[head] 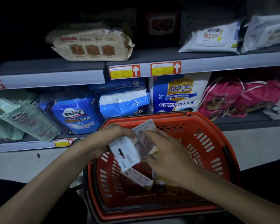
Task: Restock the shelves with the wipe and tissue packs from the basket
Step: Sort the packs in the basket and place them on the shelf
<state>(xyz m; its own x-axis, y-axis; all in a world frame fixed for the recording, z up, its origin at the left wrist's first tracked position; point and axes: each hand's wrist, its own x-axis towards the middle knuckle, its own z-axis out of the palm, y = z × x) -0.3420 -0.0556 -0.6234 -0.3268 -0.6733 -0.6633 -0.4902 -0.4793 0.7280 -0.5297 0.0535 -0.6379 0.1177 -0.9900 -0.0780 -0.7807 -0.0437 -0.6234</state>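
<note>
Now held: white pack (126, 153) and patterned pack (143, 139), pressed together above the orange basket (205, 143).
Axis: white pack slants, lower end pointing into the basket.
Left hand (107, 139): gripping the white pack.
Right hand (166, 152): fingers curled on the patterned pack.

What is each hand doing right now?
Left hand: fingers curled round a white pack over the red basket.
Right hand: fingers pinching a patterned pack.
</note>
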